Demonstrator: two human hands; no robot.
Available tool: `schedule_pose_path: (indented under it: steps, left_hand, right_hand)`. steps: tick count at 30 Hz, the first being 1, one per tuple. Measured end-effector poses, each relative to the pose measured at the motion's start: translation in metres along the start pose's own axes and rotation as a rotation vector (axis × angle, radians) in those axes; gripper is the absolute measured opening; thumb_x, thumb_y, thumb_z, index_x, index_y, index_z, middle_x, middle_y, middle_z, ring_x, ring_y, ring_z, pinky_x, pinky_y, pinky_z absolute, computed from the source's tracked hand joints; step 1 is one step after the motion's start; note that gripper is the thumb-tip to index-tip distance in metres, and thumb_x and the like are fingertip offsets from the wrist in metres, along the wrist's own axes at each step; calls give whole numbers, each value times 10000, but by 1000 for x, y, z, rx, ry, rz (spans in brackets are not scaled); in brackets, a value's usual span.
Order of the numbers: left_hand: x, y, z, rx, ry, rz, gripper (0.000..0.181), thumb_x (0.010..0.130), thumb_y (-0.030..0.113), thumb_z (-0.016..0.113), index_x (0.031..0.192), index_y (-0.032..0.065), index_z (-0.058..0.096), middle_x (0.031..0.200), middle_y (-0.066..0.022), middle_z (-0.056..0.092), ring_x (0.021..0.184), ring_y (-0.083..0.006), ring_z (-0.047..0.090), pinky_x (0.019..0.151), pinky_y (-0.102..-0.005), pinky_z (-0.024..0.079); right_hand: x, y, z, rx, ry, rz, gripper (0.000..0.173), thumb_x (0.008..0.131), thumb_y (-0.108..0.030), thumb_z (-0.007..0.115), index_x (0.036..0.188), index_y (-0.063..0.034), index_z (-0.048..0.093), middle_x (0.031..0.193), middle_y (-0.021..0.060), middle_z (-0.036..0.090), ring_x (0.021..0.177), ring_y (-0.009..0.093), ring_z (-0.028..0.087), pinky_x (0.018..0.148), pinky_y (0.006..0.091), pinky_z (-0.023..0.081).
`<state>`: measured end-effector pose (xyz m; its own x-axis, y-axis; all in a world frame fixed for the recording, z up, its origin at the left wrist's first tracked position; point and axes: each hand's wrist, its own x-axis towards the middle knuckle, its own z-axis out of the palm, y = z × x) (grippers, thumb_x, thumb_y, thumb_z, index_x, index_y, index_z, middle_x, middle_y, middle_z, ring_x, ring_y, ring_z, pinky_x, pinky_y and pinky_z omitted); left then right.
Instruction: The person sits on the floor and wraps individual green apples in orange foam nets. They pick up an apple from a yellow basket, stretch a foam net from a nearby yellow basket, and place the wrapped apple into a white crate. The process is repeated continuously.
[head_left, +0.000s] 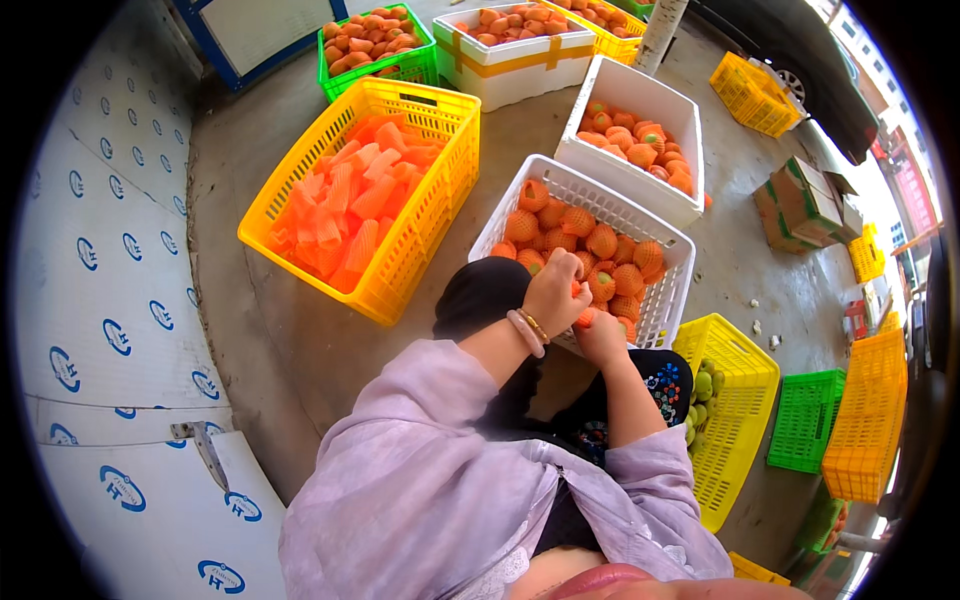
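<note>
My left hand (556, 294), with a bangle and bracelet at the wrist, and my right hand (602, 337) meet over the near edge of a white plastic crate (682, 289). Both are closed on orange foam netting (584, 318); whether a fruit is inside it is hidden by my fingers. The white crate holds many round fruits in orange foam nets (578, 222). To the left, a yellow crate (439, 217) is filled with loose orange foam net sleeves (352, 191). At the right, a yellow crate (739, 442) holds bare green fruits (703, 386).
A white foam box (641, 94) of netted fruit adjoins the white crate's far side. Beyond stand a green crate (405, 71) and a taped foam box (517, 67), both filled. Cardboard boxes (806, 206) and stacked orange crates (866, 416) are at right; a printed panel wall (112, 262) is at left.
</note>
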<state>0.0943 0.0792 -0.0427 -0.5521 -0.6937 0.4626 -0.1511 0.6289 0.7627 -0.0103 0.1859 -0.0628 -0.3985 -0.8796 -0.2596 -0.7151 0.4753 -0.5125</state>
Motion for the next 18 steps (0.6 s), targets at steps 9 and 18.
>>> schedule_pose_path:
  steps: [9,18]
  left_hand:
    - [-15,-4,11,671,-722,195,219,810,230,621,991,108,612,921,-96,665,1019,-278,620,1027,-563,349]
    - [18,-22,-74,307,-146,214,242,801,118,641,1020,80,545,901,-130,638,803,-356,631,678,-425,509]
  right_hand:
    - [-1,13,-21,-222,160,133,191,803,-266,650,875,-90,649,881,136,698,886,338,667,763,451,520]
    - [-8,48,-28,172,338,81,268,847,-246,674,1019,-55,597,837,104,669,773,253,654,703,368,504]
